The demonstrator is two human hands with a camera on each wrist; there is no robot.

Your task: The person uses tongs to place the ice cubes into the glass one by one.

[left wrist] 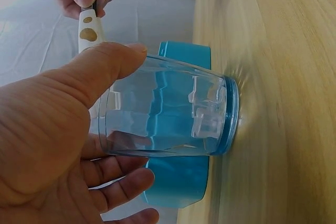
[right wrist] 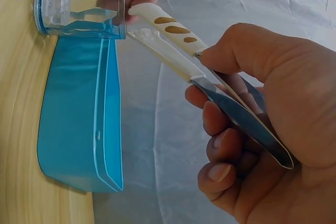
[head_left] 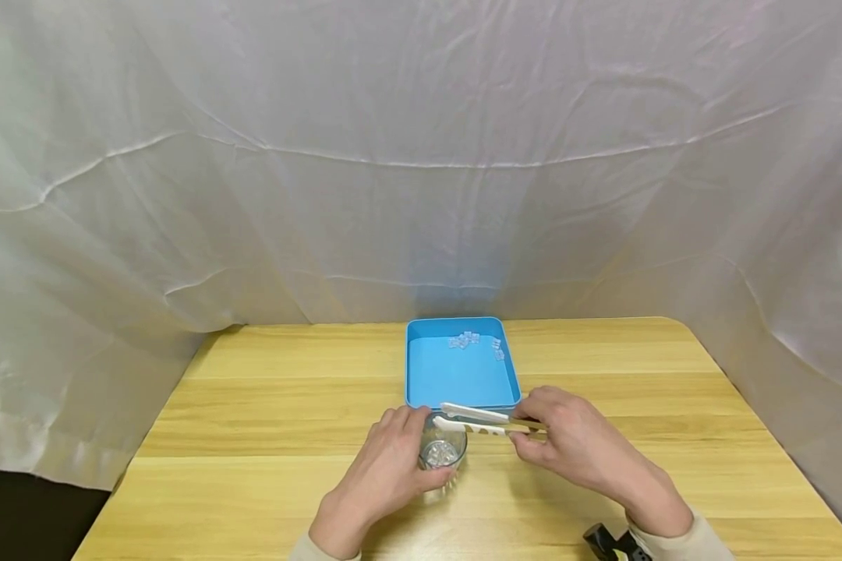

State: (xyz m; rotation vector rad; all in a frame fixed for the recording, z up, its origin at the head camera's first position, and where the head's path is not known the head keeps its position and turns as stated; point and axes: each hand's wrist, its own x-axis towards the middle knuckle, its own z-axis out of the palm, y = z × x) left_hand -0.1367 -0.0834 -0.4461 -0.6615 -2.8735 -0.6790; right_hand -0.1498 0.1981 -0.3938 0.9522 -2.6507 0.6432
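Note:
A clear glass cup (head_left: 461, 449) stands on the table with several transparent cube-like pieces (left wrist: 207, 121) at its bottom. My left hand (head_left: 382, 467) holds the cup near its rim, thumb on one side and fingers on the other. In my right hand (head_left: 568, 436) is a pair of tongs (right wrist: 170, 59), metal with white, brown-spotted tips, pinched between thumb and fingers. The tong tips are spread apart at the cup's mouth, and no piece shows between them. Just beyond the cup lies a shallow blue tray (head_left: 409, 366), with several small clear pieces (head_left: 465, 340) toward its back and right side.
Light wood tabletop (head_left: 267, 436) extends around the cup and tray. A pale grey cloth (head_left: 393, 218) hangs behind the table and along its sides. A black device (head_left: 606, 541) shows beside the right sleeve at the bottom of the head view.

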